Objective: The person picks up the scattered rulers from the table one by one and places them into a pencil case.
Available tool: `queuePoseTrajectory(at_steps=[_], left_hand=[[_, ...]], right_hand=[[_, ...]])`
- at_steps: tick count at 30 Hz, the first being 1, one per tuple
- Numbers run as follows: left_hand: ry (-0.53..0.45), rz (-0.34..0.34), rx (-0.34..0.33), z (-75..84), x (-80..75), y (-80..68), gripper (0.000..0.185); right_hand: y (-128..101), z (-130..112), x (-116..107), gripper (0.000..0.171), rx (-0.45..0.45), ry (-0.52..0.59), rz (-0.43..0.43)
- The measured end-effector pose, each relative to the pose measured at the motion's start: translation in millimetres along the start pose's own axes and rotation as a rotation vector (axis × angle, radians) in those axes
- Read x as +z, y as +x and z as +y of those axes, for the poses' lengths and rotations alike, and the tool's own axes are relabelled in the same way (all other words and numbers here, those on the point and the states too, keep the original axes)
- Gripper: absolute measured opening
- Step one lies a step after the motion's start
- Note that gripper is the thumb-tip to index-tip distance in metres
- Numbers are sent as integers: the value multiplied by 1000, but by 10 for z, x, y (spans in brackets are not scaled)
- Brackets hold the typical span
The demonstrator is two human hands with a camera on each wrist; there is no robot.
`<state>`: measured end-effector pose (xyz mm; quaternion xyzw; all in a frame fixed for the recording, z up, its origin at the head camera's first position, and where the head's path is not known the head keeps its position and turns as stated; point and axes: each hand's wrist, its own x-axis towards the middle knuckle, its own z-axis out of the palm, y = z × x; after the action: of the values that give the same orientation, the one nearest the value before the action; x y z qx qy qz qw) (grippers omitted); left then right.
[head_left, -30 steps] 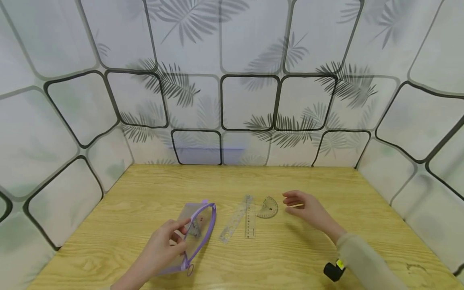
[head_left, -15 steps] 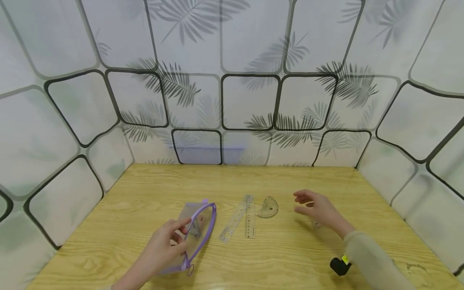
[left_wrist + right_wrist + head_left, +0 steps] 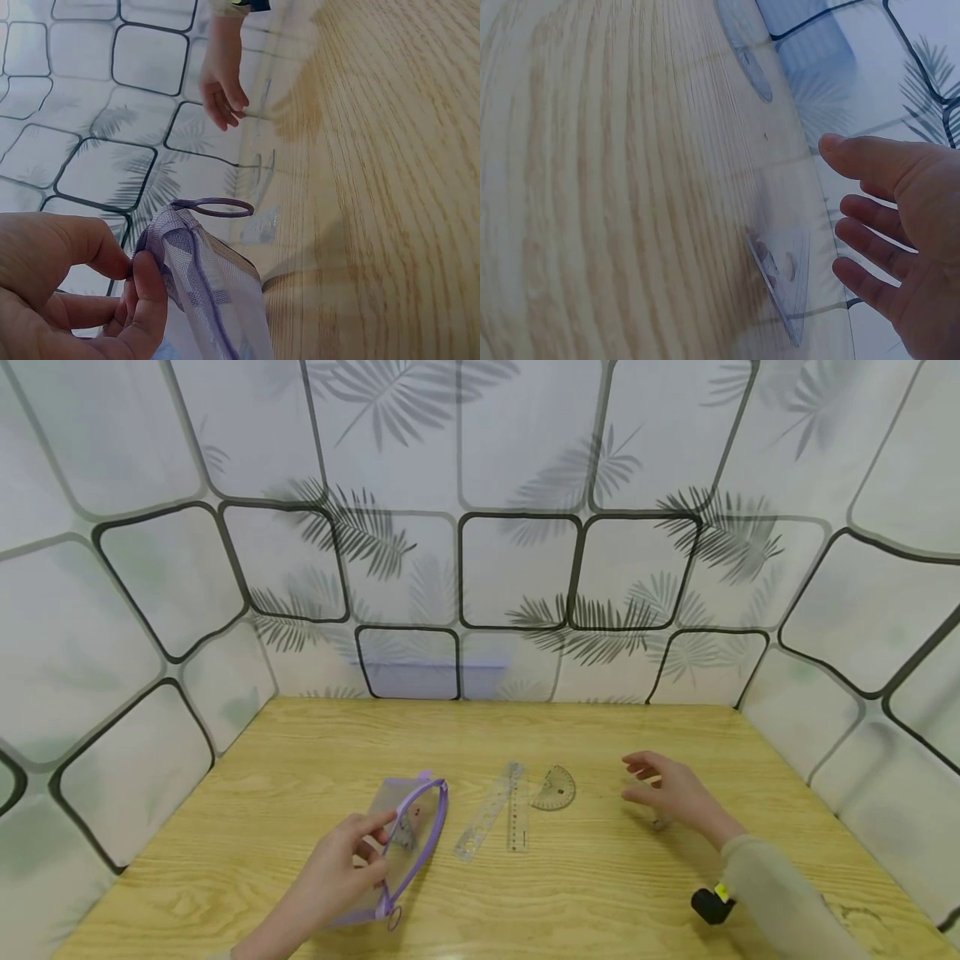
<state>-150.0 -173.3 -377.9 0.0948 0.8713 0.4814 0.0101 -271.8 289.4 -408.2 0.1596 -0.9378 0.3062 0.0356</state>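
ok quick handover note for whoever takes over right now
Left hand holds the purple pouch open by its zip edge; one small set square is inside.
Right hand is open, above a clear set square lying on the table.
Two rulers and the protractor lie between pouch and right hand.
Left: set square, rulers and protractor are not yet in the pouch.

Mesh cloth pouch (image 3: 408,835), wood-grain table (image 3: 585,893)

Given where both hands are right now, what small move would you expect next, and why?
Probably the right hand lowers onto the clear triangle under it and pinches it. The hand is open and holds nothing, and the left hand grips the purple pouch with its zip open, two rulers and a protractor lying beside it.
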Motion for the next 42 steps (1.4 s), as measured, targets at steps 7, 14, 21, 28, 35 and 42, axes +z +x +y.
queuePoseTrajectory(at_steps=[7, 14, 21, 28, 35, 42], left_hand=[[17, 1, 3, 6, 3, 2, 59], [21, 2, -2, 15, 9, 6, 60], [18, -11, -2, 19, 0, 9, 59], [12, -16, -14, 21, -8, 8, 59], [15, -14, -13, 5, 2, 11, 59], [22, -8, -12, -2, 10, 9, 59]], right_hand=[[-9, 34, -24, 55, 6, -27, 5], [-9, 92, -23, 60, 6, -51, 4], [-49, 122, -31, 63, 14, -69, 9], [-64, 216, -16, 65, 36, -67, -6], [-75, 306, 13, 64, 50, -57, -20], [-74, 378, 85, 60, 38, -78, 13]])
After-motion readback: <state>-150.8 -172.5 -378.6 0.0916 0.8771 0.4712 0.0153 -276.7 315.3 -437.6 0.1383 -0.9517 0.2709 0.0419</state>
